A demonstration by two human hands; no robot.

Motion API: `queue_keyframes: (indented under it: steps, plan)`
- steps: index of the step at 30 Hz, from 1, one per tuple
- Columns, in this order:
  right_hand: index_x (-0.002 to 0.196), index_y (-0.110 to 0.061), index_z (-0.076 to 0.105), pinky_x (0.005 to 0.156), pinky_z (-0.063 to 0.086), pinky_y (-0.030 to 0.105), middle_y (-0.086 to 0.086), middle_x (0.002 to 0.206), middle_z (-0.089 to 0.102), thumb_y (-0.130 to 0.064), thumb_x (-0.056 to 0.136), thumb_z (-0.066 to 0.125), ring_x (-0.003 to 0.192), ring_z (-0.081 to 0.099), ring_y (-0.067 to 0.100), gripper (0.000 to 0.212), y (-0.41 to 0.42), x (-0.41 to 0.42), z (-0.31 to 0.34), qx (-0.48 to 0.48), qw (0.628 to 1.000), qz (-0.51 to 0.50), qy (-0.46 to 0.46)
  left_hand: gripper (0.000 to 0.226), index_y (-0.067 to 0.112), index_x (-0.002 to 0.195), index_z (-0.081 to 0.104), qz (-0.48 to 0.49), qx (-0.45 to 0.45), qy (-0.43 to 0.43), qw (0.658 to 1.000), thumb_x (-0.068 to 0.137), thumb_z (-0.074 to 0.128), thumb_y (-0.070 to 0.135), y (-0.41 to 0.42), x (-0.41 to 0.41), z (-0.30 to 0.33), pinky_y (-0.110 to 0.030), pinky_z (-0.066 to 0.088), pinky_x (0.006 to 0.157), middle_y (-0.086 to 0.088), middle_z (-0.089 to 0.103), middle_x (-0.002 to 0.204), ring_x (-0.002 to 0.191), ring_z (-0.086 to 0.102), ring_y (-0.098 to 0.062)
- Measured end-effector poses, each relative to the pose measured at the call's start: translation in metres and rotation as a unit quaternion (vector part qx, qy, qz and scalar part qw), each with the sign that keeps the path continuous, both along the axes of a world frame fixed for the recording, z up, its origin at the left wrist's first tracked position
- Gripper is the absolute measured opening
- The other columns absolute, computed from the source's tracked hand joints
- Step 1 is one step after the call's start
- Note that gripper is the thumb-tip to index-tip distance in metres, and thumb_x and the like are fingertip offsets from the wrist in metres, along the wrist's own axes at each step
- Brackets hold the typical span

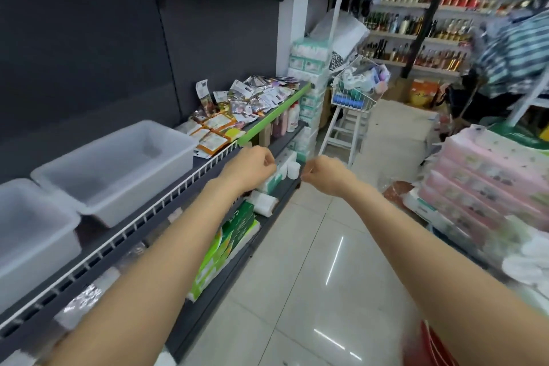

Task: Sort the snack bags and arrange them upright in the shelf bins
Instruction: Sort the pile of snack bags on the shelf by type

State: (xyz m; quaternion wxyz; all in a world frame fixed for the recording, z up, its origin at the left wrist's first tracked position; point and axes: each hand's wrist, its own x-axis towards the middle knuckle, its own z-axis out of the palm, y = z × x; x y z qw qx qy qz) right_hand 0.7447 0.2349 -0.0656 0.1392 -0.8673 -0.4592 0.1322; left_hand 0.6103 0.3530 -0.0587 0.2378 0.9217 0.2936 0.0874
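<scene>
A loose pile of snack bags [246,101], silver and orange packets, lies flat on the dark shelf [208,157] to the right of the bins. Two translucent white bins stand on that shelf: one bin [118,169] in the middle and a nearer bin [32,235] at the left edge, both with nothing visible inside. My left hand [252,166] hovers in front of the shelf's white wire rail with fingers curled, holding nothing. My right hand [323,172] is level with it over the aisle, also curled with nothing in it. Both hands are short of the pile.
A lower shelf [267,211] carries tissue packs and green boxes. Stacked pink packages [487,181] stand at the right. A white stool with a wire basket [353,98] blocks the far aisle. A person in a striped shirt [511,53] stands at back right.
</scene>
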Motion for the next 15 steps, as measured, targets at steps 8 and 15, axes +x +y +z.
queue_keyframes:
  steps: [8, 15]
  plan:
    - [0.109, -0.002, 0.064, 0.091, 0.051, 0.049, 0.015, 0.109, 0.067, -0.022, 0.091, 0.050, 0.102, 0.062, 0.034, 0.030, 0.077, 0.146, 0.003, 0.020, 0.999, -0.043, 0.022, 0.024, 0.013, 0.111, 0.064, -0.034, 0.010, -0.002, 0.999, 0.095, 0.051, 0.025, 0.080, 0.155, 0.013, -0.029, 0.046, 0.081, -0.006, 0.066, 0.112, 0.099, 0.061, -0.022]
    - [0.110, -0.006, 0.063, 0.089, 0.051, 0.044, 0.013, 0.111, 0.065, -0.024, 0.094, 0.048, 0.101, 0.060, 0.031, 0.028, 0.136, 0.290, -0.005, 0.018, 0.999, -0.037, 0.008, 0.021, 0.013, 0.105, 0.068, -0.045, 0.006, -0.004, 0.999, 0.093, 0.052, 0.020, 0.135, 0.304, 0.007, -0.028, 0.047, 0.077, -0.010, 0.068, 0.106, 0.093, 0.062, -0.025]
